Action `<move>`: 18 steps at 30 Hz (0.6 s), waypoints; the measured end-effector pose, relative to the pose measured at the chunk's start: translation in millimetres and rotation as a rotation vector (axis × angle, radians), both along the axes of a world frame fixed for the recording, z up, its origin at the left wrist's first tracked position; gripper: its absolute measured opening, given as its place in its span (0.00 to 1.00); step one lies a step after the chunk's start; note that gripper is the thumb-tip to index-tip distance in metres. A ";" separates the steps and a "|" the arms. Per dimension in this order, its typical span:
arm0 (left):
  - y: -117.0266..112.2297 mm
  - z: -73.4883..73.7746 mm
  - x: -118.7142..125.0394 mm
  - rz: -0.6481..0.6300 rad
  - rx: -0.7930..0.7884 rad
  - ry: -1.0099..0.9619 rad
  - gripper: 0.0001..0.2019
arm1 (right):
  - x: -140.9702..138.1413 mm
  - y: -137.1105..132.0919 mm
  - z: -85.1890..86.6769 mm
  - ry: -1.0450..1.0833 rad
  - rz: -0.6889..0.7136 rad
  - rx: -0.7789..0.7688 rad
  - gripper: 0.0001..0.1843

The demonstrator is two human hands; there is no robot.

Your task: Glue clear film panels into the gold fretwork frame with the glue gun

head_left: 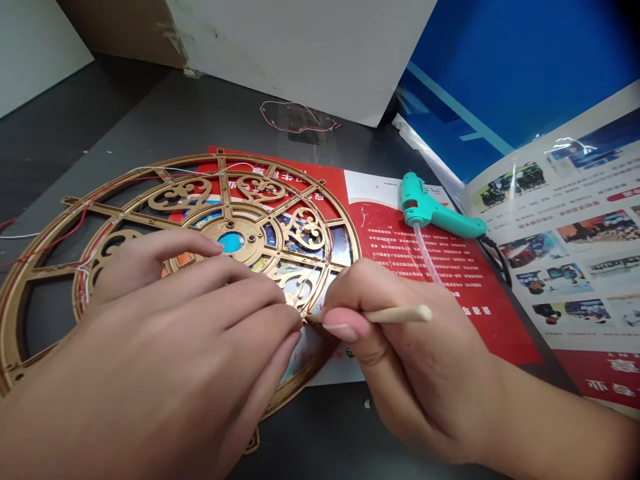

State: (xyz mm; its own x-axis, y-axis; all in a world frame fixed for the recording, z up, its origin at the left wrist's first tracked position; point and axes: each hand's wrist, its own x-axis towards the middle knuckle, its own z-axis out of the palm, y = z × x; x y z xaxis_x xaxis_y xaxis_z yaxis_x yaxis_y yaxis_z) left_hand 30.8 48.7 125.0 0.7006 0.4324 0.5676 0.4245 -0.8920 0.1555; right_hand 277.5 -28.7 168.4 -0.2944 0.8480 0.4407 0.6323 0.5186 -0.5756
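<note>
A round gold-brown lattice wheel (240, 257) with scrollwork lies on the table, with thin red and white wires (83, 213) running along its rings. My left hand (200, 347) rests over its near side, index finger and thumb closed together at the inner ring; what they pinch is hidden. My right hand (420, 353) grips a thin pale wooden stick (400, 314) between thumb and fingers. The stick's far tip touches or nearly touches the ring beside my left fingertips.
A teal glue gun (425, 210) with a clear glue stick lies right of the wheel on a red and white printed sheet (400, 267). An open brochure (575, 253) stands at the right. Behind are a wire loop (300, 119) and a white box (300, 47).
</note>
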 end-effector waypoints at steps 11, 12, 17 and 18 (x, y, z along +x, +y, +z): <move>1.3 4.8 2.1 -0.025 0.004 -0.018 0.12 | 0.0 -2.9 -0.1 -0.054 0.006 0.004 0.22; 1.5 4.9 2.0 -0.032 0.013 -0.025 0.13 | -0.5 -3.1 -1.2 -0.047 0.005 0.002 0.22; 2.6 3.3 -0.8 -0.005 -0.006 -0.027 0.11 | -4.2 -7.6 -8.0 0.034 -0.093 0.078 0.21; 2.6 3.2 -0.5 -0.003 -0.012 -0.017 0.12 | -5.1 -9.6 -8.2 0.028 -0.138 0.109 0.21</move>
